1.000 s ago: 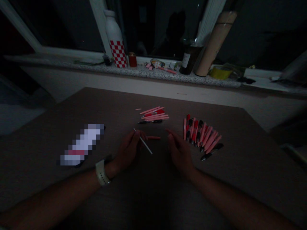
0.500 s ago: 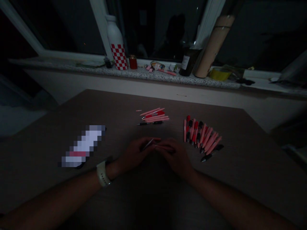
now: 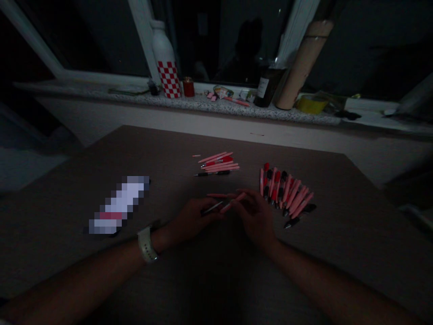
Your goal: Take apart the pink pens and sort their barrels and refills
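Slim pink tube (image 3: 238, 198) is pinched by the right hand (image 3: 256, 220); the left hand (image 3: 190, 219) pinches a white stick (image 3: 215, 206).

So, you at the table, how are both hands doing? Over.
Left hand holding thin white stick. Right hand pinching pink pen piece. Second pink piece just beyond; fanned pens off to the right.

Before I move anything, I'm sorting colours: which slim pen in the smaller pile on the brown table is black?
The slim black pen along the edge nearest the left hand; the other pens there are mainly pink or red.
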### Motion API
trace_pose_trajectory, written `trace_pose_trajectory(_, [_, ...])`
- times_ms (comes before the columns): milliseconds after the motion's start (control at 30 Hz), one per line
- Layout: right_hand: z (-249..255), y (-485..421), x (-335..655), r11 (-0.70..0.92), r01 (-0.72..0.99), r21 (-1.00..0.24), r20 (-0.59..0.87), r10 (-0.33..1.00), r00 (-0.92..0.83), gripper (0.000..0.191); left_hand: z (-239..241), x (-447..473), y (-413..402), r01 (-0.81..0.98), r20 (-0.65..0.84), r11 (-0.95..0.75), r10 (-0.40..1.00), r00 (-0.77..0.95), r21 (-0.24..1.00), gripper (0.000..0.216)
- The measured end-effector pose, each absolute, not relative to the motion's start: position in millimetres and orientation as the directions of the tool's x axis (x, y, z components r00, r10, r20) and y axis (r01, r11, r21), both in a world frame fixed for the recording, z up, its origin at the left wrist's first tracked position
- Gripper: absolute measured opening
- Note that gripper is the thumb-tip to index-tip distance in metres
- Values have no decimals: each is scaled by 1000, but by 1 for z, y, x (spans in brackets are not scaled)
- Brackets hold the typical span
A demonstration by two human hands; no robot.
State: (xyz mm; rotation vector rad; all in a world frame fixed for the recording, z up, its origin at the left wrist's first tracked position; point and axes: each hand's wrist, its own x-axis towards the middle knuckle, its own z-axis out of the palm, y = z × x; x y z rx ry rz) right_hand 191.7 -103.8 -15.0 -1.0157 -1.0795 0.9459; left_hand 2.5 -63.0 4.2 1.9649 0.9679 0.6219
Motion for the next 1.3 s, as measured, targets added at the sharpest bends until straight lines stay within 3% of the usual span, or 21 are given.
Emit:
trace_pose_trajectory(333, [-14,-94,195,256,-129,-958,189,902,387,23,10,5,-63,357,75,-328,819,569,875,28])
trace_pose_trajectory(833, [-13,-94,195,262,-172,-950,180,906,383,23,9,5,-65,390,94,-371,815,572,843,29])
trace_pose_trajectory(1300, [-18,-89,197,82,-312,-947,-5,963,268,31,10,2,-64,339,107,-390,775,622,856,28])
